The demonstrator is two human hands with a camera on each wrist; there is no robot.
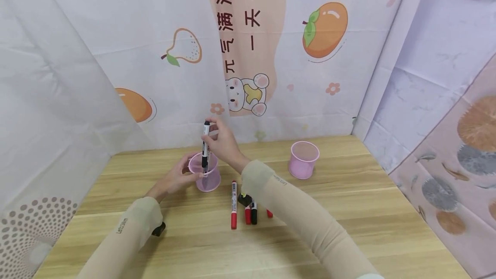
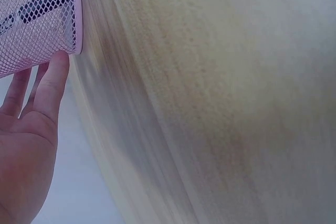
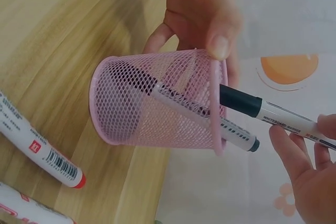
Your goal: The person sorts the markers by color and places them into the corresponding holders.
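Your right hand [image 1: 224,142] reaches out, fingers and thumb pinching a black-capped marker [image 1: 206,139] near upright, cap down at the mouth of the left mesh cup [image 1: 211,183]. Your left hand [image 1: 179,178] wraps fingers and thumb round that cup. Count: two pink cups, the other [image 1: 301,168] to the right; one marker [image 3: 242,136] leaning inside yours; four on the table [image 1: 186,240], three red-ended, one black. Your right sleeve [image 1: 306,214] partly covers three; their far ends can't be made out.
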